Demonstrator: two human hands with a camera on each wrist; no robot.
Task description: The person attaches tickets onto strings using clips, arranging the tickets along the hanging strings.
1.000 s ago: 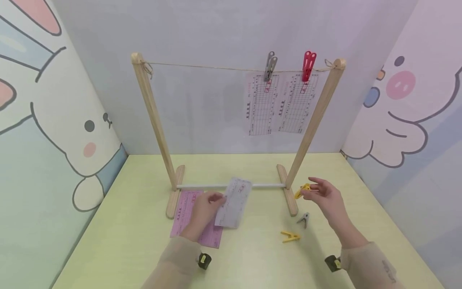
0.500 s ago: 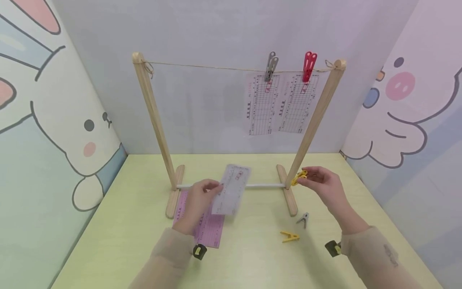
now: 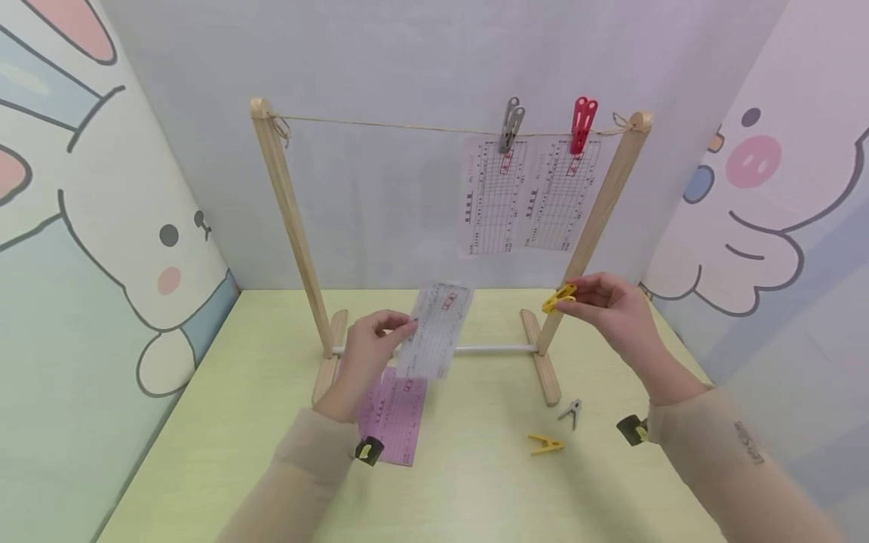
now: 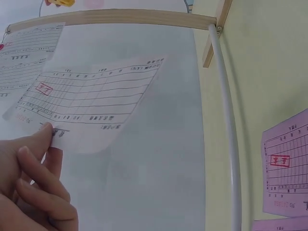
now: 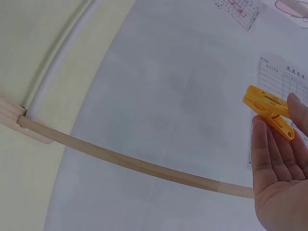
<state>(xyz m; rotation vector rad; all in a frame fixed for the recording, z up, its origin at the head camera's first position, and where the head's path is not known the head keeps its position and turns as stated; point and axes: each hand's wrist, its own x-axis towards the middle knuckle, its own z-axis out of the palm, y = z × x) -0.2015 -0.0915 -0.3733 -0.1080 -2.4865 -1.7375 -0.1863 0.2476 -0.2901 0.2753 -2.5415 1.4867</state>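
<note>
My left hand point(image 3: 376, 341) pinches a thin white printed form point(image 3: 434, 332) by its left edge, between thumb and fingers. The sheet hangs tilted in the air in front of the rack's white crossbar point(image 3: 495, 349). In the left wrist view the form point(image 4: 91, 101) curves slightly and bears a red stamp. My right hand point(image 3: 614, 309) holds a yellow clothespin point(image 3: 560, 299) by its handles, beside the rack's right post. The right wrist view shows this clothespin point(image 5: 269, 108) between thumb and fingers. Overhead runs a twine line point(image 3: 380, 124), apart from both hands.
Two printed forms hang from the line's right part, under a grey clothespin point(image 3: 512, 127) and a red clothespin point(image 3: 583, 124). Pink forms point(image 3: 394, 422) lie on the table at left. Another yellow clothespin point(image 3: 546, 444) and a small grey clothespin point(image 3: 573, 412) lie at right. Wooden posts point(image 3: 288, 219) flank the line.
Both hands have risen from near the table, the left with the white form and the right with the yellow clothespin. The left hand has also shifted slightly left. The hanging forms stay put.
</note>
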